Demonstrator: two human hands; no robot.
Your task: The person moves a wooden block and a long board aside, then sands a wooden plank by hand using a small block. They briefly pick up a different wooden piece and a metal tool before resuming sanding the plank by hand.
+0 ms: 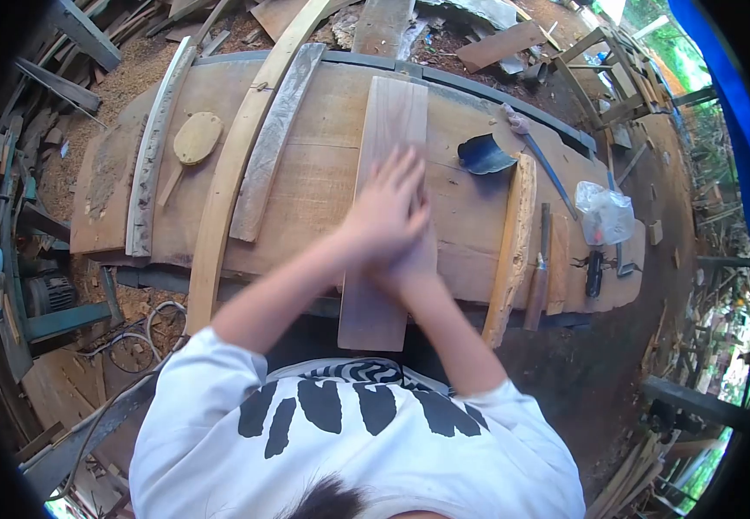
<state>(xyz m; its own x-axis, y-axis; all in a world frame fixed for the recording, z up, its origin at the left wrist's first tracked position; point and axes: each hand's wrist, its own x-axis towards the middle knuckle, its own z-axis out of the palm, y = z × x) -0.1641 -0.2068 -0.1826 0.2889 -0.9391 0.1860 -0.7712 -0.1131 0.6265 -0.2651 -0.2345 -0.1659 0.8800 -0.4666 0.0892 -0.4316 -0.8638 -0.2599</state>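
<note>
A smooth, flat wooden board (396,104) lies lengthwise on the workbench, its near end reaching past the bench edge toward my body. My left hand (383,208) rests over the middle of it, fingers stretched forward and slightly blurred. Beneath and beside it, my right hand (411,255) presses against the board; its fingers are mostly covered by the left. Whether anything lies under the palms is hidden. To the right, a dark curled sheet (485,156) sits next to a rough-edged wood strip (513,242).
The wooden workbench (323,182) carries a long curved plank (249,130), a grey strip (278,143) and a round wooden paddle (197,138) at left. At right are a wooden-handled chisel (538,285), a plastic bag (605,213) and a metal rod (552,169). Scrap wood surrounds the bench.
</note>
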